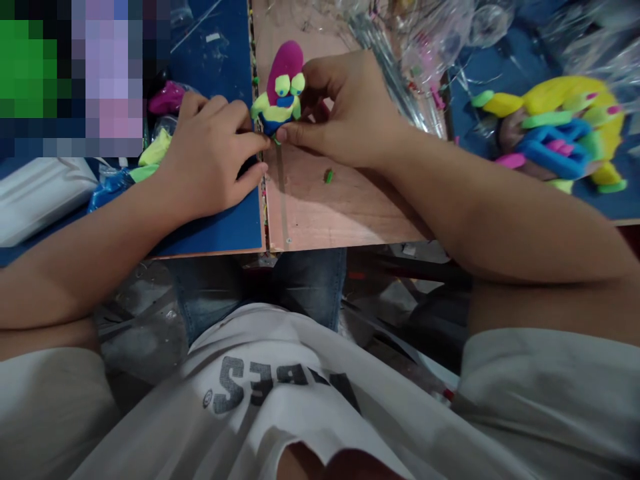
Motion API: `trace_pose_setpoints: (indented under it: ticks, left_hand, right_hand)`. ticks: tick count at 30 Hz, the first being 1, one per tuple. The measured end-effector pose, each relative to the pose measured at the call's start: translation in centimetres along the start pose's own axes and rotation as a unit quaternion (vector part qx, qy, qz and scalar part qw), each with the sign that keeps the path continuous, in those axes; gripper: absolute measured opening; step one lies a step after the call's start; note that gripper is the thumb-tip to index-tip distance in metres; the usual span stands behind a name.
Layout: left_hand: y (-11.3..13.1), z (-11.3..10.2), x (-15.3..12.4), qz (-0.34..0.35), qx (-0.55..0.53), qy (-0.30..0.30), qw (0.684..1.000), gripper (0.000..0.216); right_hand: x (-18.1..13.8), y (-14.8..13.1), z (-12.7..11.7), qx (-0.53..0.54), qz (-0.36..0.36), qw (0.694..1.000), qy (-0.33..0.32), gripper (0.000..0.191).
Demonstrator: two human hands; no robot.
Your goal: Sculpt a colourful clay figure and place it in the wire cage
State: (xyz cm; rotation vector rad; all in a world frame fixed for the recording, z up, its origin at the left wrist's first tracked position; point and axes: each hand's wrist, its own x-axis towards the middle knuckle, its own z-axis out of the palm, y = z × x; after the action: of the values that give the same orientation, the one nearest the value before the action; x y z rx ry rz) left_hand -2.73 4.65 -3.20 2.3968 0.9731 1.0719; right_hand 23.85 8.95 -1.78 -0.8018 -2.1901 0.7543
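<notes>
A small clay figure (285, 90) stands upright near the seam of the table, with a magenta pointed head, pale yellow-green eyes and a blue lower body. My right hand (345, 110) pinches it from the right, thumb at its base. From the left, my left hand (215, 150) reaches to its lower edge, index fingertip at the base and thumb held a little apart below. Whether the left fingers grip anything small is hidden. A tiny green bit of clay (329, 176) lies on the wood below my right hand.
On the right sits a larger yellow and blue clay figure (560, 133). Clear plastic wrap (440, 40) and silvery strips (395, 73) lie at the back. Bagged magenta clay (167, 98), blue clay (111, 188) and a white container (45, 197) are at left.
</notes>
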Motion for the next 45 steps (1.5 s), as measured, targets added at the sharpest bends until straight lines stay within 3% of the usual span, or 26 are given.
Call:
trace_pose_setpoints:
  ticks: [5, 9, 13, 16, 22, 29, 45]
  left_hand:
    - [0.5, -0.6, 0.2, 0.046, 0.072, -0.06, 0.995, 0.022]
    - [0.3, -1.5, 0.5, 0.026, 0.142, -0.039, 0.989, 0.028]
    - [0.2, -1.6, 1.0, -0.019, 0.045, -0.005, 0.999, 0.046]
    - [1.2, -1.2, 1.4, -0.043, 0.009, -0.001, 0.999, 0.046]
    - [3.3, -0.5, 1.8, -0.061, 0.049, -0.002, 0.997, 0.022]
    - [3.3, -0.4, 1.7, -0.055, 0.051, 0.028, 0.997, 0.045]
    - [3.1, -0.5, 1.7, -0.082, 0.026, 0.026, 0.996, 0.039]
  right_hand:
    - [-0.1, -0.4, 0.0, -0.027, 0.018, 0.999, -0.003, 0.038]
    - [-0.3, -0.6, 0.0, -0.013, -0.006, 1.0, -0.009, 0.031]
    - [0.0, -0.1, 0.1, 0.004, -0.02, 1.0, 0.001, 0.03]
    - [0.3, 0.3, 0.0, 0.016, -0.001, 1.0, -0.01, 0.035]
    - [-0.1, -0.5, -0.4, 0.014, -0.021, 1.0, 0.003, 0.02]
    - [-0.2, -1.0, -1.0, 0.002, -0.052, 0.999, 0.005, 0.016]
    - [-0.1, -0.4, -1.1, 0.0, -0.047, 0.999, 0.01, 0.015]
